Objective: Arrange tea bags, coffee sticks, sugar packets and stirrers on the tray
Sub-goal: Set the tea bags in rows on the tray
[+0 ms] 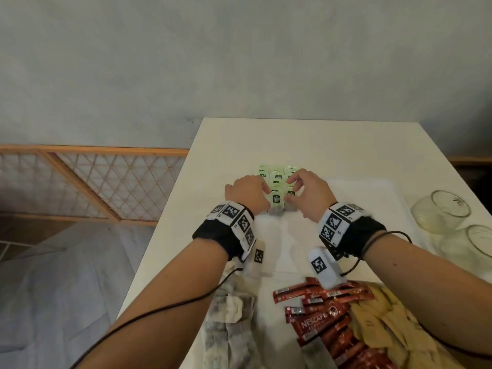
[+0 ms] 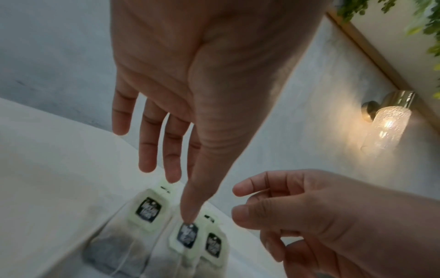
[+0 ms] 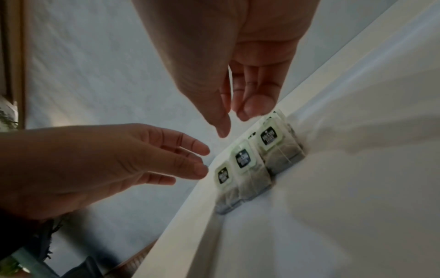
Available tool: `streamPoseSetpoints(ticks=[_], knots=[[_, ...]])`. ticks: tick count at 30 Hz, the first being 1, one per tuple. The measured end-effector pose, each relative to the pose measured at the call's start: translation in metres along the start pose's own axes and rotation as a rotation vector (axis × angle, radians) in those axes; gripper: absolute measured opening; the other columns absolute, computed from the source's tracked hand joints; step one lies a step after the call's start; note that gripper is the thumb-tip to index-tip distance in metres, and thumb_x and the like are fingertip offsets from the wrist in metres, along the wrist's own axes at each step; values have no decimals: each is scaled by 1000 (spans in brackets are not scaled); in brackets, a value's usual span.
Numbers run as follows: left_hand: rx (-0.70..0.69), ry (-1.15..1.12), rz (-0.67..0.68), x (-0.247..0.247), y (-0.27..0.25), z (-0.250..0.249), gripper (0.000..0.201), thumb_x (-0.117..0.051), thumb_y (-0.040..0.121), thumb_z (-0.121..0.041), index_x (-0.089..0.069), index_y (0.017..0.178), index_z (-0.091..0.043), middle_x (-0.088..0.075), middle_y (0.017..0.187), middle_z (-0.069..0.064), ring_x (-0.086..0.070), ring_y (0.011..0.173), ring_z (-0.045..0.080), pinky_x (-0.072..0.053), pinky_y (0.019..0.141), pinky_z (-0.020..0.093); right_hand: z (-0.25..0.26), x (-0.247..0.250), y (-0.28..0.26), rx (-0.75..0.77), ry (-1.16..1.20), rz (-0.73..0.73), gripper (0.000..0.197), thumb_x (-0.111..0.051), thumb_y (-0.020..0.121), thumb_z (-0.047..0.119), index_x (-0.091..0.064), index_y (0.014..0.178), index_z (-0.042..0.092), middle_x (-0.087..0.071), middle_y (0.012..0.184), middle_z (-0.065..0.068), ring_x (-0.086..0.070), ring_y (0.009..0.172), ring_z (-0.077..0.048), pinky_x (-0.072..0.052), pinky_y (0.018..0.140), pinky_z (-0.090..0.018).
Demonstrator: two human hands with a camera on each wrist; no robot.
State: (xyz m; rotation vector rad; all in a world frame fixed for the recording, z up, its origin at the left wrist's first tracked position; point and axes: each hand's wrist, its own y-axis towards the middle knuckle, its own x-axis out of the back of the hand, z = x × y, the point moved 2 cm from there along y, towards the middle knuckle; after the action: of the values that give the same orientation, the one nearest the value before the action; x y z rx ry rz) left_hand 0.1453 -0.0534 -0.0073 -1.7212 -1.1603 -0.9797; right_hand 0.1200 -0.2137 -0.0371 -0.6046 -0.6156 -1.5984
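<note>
Tea bags (image 1: 277, 182) with pale green tags lie in overlapping rows in the far left corner of the white tray (image 1: 367, 201). Both hands hover over them. My left hand (image 1: 262, 191) has straight fingers, and in the left wrist view its thumb tip touches one tag (image 2: 188, 235). My right hand (image 1: 295, 187) is loosely curled just right of the rows and holds nothing; its thumb and fingers (image 3: 254, 105) stay apart above the rear bags (image 3: 269, 139). Loose tea bags (image 1: 231, 315), red coffee sticks (image 1: 324, 320) and brown sugar packets (image 1: 386, 323) lie in piles at the near edge.
Two clear glasses (image 1: 447, 211) lie on the white table to the right of the tray. The table's left edge (image 1: 170, 209) drops to the floor, with a wooden lattice rail (image 1: 93, 182) beyond. A lit wall lamp (image 2: 390, 124) shows in the left wrist view.
</note>
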Motion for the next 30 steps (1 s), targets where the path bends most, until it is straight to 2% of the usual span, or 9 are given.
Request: streamPoseSetpoints(ticks=[5,8,11,13,15,18,23,27,30], knots=[[-76,-144,7,4,-45,-13,28,-75,77,-31,-63,102,-30,-64,106,-8,-60,101,15,-49,89,35,4,15,-42,50,38,-43,29,-75,80,23,-57,103,24,-53,94,7,-49,64,-5,-44,61,-27],[-121,-168,55,-3,-77,-15,31,-78,77,-33,-63,103,-29,-63,103,-10,-60,96,12,-48,80,30,1,19,-71,49,66,-48,29,-75,80,24,-58,103,25,-54,94,8,-52,63,-9,-48,64,-30],[-106,-99,159,-16,-104,-6,39,-79,75,-40,-60,108,-30,-61,111,-8,-57,100,11,-48,87,33,-3,18,-98,31,62,-36,28,-75,81,25,-59,104,25,-55,96,8,-54,63,-13,-47,68,-28],[-52,7,220,-26,-118,4,57,-80,73,-44,-55,122,-28,-54,124,-2,-53,111,16,-46,96,39,-8,17,-112,7,71,-28,27,-74,82,25,-59,104,24,-56,98,7,-53,64,-12,-45,70,-27],[32,116,223,-35,-130,16,86,-83,69,-48,-38,139,-25,-41,136,5,-46,123,27,-44,101,47,-13,15,-123,-9,78,-20,25,-73,82,25,-60,104,24,-57,99,6,-52,65,-11,-45,72,-27],[201,200,226,-45,-143,34,110,-86,63,-50,-17,144,-23,-26,138,9,-39,128,39,-45,100,52,-17,15,-136,-16,71,-16,25,-73,82,25,-60,103,24,-58,100,5,-53,67,-10,-45,73,-28],[222,209,284,-61,-153,43,93,-81,69,-44,-27,139,-14,-33,129,9,-53,113,35,-51,89,41,-19,18,-150,-18,72,-32,23,-73,82,23,-63,101,24,-58,100,4,-50,68,-3,-43,73,-26],[130,113,224,-60,-157,36,73,-78,76,-32,-37,134,-16,-42,125,11,-57,108,32,-52,90,38,-22,21,-159,-22,56,-31,20,-73,82,23,-64,100,24,-58,99,6,-51,67,-5,-43,73,-25],[63,82,186,-58,-155,33,55,-75,78,-25,-50,126,-21,-55,120,6,-58,104,24,-51,84,33,-24,20,-165,-16,67,-16,18,-73,82,22,-64,96,26,-59,95,7,-51,68,-2,-44,73,-25]])
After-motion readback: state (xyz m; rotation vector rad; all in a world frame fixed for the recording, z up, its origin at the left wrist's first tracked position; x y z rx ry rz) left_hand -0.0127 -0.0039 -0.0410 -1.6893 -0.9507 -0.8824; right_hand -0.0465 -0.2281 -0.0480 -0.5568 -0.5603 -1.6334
